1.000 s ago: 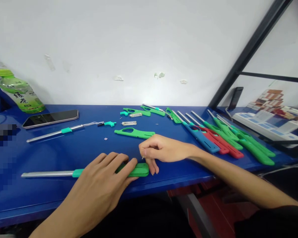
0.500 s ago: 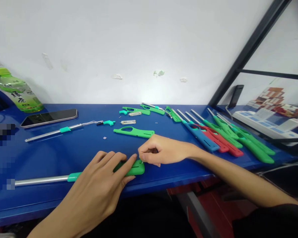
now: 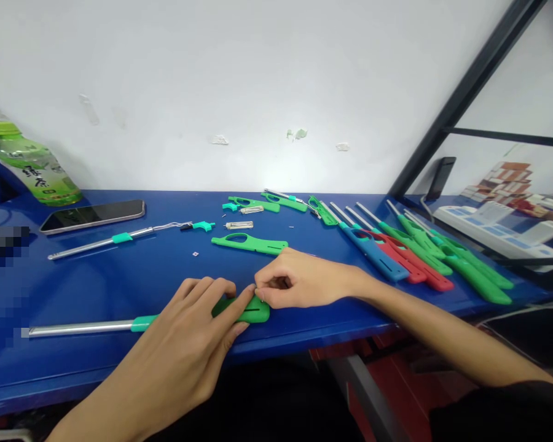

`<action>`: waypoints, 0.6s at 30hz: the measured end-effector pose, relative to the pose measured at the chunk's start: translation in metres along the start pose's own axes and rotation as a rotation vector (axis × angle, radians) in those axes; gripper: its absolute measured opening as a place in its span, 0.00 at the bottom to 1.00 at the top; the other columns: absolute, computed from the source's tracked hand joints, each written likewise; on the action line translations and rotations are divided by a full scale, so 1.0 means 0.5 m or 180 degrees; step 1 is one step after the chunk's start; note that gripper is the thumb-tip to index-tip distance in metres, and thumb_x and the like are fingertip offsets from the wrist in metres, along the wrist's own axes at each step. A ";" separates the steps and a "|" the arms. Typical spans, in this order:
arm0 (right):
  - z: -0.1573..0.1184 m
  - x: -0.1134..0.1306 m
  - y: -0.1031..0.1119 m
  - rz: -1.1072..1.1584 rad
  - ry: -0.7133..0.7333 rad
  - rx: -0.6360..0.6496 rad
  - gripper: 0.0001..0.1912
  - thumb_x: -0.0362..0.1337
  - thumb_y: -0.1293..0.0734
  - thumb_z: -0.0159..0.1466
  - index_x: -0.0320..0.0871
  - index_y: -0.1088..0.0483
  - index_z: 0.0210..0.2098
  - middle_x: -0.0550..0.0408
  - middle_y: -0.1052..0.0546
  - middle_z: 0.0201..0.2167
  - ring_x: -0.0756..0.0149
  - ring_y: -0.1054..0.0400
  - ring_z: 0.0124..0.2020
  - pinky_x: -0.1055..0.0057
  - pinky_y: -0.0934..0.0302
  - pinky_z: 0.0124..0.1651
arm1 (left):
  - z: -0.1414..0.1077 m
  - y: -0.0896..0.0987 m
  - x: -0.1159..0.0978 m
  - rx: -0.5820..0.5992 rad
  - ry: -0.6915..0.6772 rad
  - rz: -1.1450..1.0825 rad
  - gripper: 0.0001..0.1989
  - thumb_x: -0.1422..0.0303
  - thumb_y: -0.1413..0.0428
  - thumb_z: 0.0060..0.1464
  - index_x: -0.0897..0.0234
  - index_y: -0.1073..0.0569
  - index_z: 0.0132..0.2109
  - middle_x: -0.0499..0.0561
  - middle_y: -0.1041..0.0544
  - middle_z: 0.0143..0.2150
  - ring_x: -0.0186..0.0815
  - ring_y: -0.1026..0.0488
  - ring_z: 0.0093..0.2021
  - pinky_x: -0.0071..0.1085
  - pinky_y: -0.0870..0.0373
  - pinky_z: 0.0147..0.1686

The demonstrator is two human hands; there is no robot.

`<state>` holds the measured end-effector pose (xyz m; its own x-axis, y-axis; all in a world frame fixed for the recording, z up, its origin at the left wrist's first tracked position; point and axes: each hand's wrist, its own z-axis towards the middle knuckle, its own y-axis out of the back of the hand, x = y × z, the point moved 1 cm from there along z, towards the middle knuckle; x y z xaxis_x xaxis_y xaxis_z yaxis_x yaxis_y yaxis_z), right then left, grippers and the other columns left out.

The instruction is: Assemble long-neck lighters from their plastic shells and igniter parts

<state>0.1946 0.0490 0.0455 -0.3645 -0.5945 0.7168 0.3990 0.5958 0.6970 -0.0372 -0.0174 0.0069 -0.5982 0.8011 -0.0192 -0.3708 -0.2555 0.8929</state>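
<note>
A green long-neck gas lighter (image 3: 254, 312) lies along the front of the blue table, its silver tube (image 3: 80, 330) reaching left. My left hand (image 3: 188, 334) is closed over its handle, thumb on the near side and fingers on top, hiding the trigger area. Thumb and index finger of my right hand (image 3: 288, 282) pinch together at the handle's right end; what sits between them is too small to make out. Just beyond my hands lies a green handle shell (image 3: 251, 244). A silver tube with wires and a teal trigger (image 3: 203, 226) lies farther left.
Clear fuel tanks (image 3: 238, 225) and green shells (image 3: 283, 201) lie at the back. Finished-looking lighters in blue (image 3: 378, 255), red (image 3: 403, 261) and green lie at the right. A phone (image 3: 94, 215) and tea bottle (image 3: 34, 166) stand at the left. A black frame (image 3: 470, 92) rises at right.
My right fingertips have shifted slightly left on the handle's end, and the thin pale pin seen at them before is now hidden. My left hand keeps its hold; the view moved a little.
</note>
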 end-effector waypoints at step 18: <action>-0.043 0.006 0.076 -0.0619 -0.0260 -0.1042 0.26 0.49 0.35 0.75 0.44 0.39 0.23 0.65 0.40 0.20 0.73 0.47 0.23 0.70 0.52 0.28 | -0.007 -0.007 0.003 -0.0019 0.0135 -0.0051 0.21 0.71 0.52 0.74 0.64 0.33 0.70 0.59 0.28 0.54 0.46 0.32 0.51 0.47 0.37 0.53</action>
<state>0.2269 0.0580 0.0739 -0.5202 -0.6266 0.5804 0.5585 0.2645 0.7862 -0.0390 -0.0173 0.0022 -0.6216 0.7815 -0.0524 -0.3847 -0.2463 0.8896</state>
